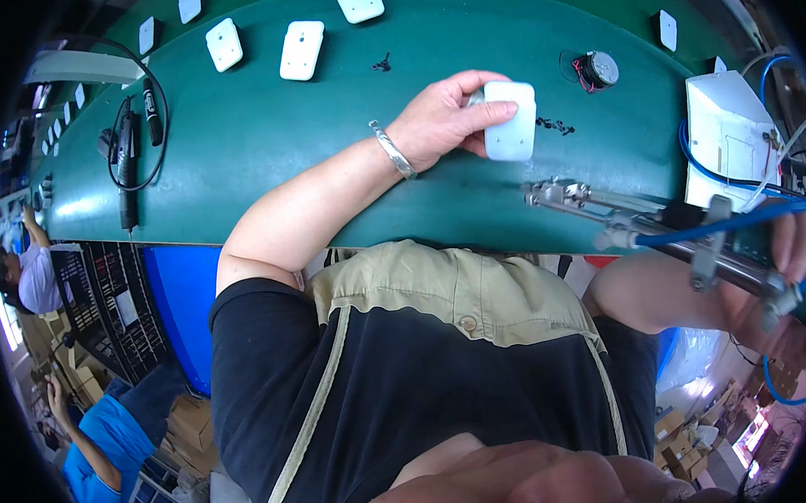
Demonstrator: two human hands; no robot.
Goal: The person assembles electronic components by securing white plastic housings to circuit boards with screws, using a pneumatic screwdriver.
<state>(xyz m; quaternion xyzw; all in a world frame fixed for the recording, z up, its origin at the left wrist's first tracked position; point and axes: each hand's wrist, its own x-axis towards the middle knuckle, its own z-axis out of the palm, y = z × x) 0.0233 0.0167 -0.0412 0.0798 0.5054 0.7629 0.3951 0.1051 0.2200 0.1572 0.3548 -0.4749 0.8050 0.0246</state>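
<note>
A white case (510, 139) is above the table (280, 122) toward its near edge, gripped by the left hand (442, 119), thumb across its face. Black screws (561, 128) lie just beyond. The right hand (789, 245), near the right end, grips a metal tool (732, 269). More cases (302, 51) lie toward the far edge.

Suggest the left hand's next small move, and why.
Perhaps ease the white case slightly toward the metal tool's tip: the left hand already grips the case, thumb across its face, and a gap separates it from that tip.
</note>
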